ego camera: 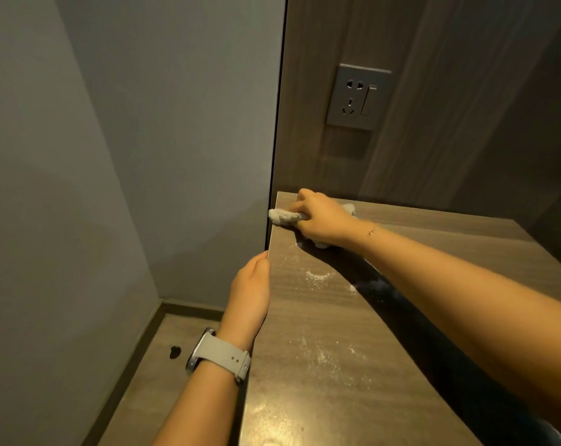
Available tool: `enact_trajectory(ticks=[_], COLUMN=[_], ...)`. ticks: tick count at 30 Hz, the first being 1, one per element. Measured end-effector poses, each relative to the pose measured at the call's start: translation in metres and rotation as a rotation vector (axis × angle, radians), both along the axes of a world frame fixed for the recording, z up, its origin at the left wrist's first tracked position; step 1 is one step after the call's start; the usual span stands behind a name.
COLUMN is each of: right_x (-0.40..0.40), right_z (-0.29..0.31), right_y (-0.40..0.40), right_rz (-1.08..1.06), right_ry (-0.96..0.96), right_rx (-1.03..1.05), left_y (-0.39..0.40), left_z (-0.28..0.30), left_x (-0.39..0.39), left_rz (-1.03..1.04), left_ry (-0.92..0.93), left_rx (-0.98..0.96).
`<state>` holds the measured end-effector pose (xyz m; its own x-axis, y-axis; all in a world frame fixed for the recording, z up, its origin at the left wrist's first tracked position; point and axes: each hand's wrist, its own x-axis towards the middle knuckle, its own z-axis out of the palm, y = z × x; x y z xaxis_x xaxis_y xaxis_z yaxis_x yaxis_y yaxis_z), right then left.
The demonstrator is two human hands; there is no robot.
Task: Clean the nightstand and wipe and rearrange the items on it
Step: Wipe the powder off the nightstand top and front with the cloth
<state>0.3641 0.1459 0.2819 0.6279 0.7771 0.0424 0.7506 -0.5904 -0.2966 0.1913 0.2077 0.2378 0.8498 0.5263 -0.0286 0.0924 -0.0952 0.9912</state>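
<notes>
The nightstand (385, 333) fills the lower right of the view, its wood-grain top set against a dark wood panel (433, 91) at the back and a grey wall (144, 123) to the left. No items are seen on the visible part of the top. The step in hand is judged to be the wiping of the top itself, worked at the far left corner.

White powder (318, 276) is scattered over the middle and near part of the top, so the cleaning is judged to be far from done. The next move is thought to call for the cloth to be drawn back towards the near edge across those patches, with steady downward pressure, and for the powder to be gathered rather than pushed off the left edge onto the floor (150, 365).

The right hand (324, 220) is stretched forward across the top, the arm nearly straight, and its fingers are curled round a pale cloth (284, 216), which is pressed on the far left corner and pokes out past the edge. The left hand (252, 291) is laid against the left edge of the top; whether it is gripping the edge or only resting there cannot be told. A watch (219, 355) is worn on the left wrist, a thin bracelet (372, 230) on the right. A wall socket (356, 96) is set in the panel above.
</notes>
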Motion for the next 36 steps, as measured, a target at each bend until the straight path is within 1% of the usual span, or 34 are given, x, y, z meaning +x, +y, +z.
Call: enact_trajectory(ticks=[2, 4, 5, 6, 8, 10, 11, 14, 16, 18, 21, 24, 26, 27, 30, 32, 33, 36], right_x=[-0.027, -0.043, -0.045, -0.042, -0.024, 0.000, 0.013, 0.033, 0.023, -0.003, -0.048, -0.085, -0.093, -0.091, -0.072, -0.053, -0.042, -0.008], right_z=[0.007, 0.022, 0.032, 0.042, 0.057, 0.059, 0.054, 0.021, 0.004, 0.002, 0.004, 0.014, 0.034, 0.045, 0.081, 0.097, 0.100, 0.091], right_y=[-0.027, -0.048, -0.053, -0.053, -0.038, -0.014, -0.003, 0.017, 0.017, 0.006, -0.033, -0.069, -0.079, -0.082, -0.093, -0.113, -0.128, -0.183], right_rz=[0.151, 0.253, 0.279, 0.286, 0.253, 0.130, 0.056, -0.117, -0.151, -0.084, 0.137, 0.266, 0.278, 0.278, 0.206, 0.088, 0.014, -0.224], right_ry=[0.057, 0.240, 0.344, 0.402, 0.366, 0.249, 0.205, 0.198, 0.123, 0.059, 0.031, 0.140, 0.268, 0.303, 0.284, 0.282, 0.274, 0.180], right_rx=[-0.065, -0.153, -0.197, -0.214, -0.148, -0.012, 0.021, 0.017, 0.008, 0.001, -0.061, -0.124, -0.176, -0.162, 0.062, 0.173, 0.192, 0.144], left_y=[0.000, -0.001, -0.002, -0.003, -0.003, -0.002, -0.001, 0.001, 0.003, 0.004, 0.006, 0.005, 0.002, 0.000, 0.004, 0.004, 0.000, -0.013], left_z=[-0.001, -0.001, -0.001, 0.000, 0.000, -0.001, -0.003, -0.007, -0.008, -0.009, -0.012, -0.011, -0.008, -0.005, 0.005, 0.012, 0.015, 0.013], left_x=[0.000, 0.000, -0.001, -0.002, -0.002, -0.002, -0.001, 0.001, 0.003, 0.004, 0.006, 0.007, 0.004, 0.001, 0.009, 0.017, 0.020, 0.024], left_rz=[0.009, 0.025, 0.029, 0.027, 0.014, -0.002, -0.005, -0.006, -0.014, -0.012, -0.005, 0.010, 0.014, 0.020, -0.013, -0.009, 0.009, 0.107], left_ry=[-0.003, -0.008, -0.006, -0.005, 0.003, 0.011, 0.014, 0.014, 0.021, 0.025, 0.011, 0.046, 0.094, 0.120, 0.308, 0.406, 0.426, 0.467], left_rx=[-0.015, -0.032, -0.028, -0.020, -0.009, 0.010, 0.024, 0.018, 0.005, 0.004, 0.021, 0.055, 0.123, 0.166, 0.348, 0.386, 0.391, 0.446])
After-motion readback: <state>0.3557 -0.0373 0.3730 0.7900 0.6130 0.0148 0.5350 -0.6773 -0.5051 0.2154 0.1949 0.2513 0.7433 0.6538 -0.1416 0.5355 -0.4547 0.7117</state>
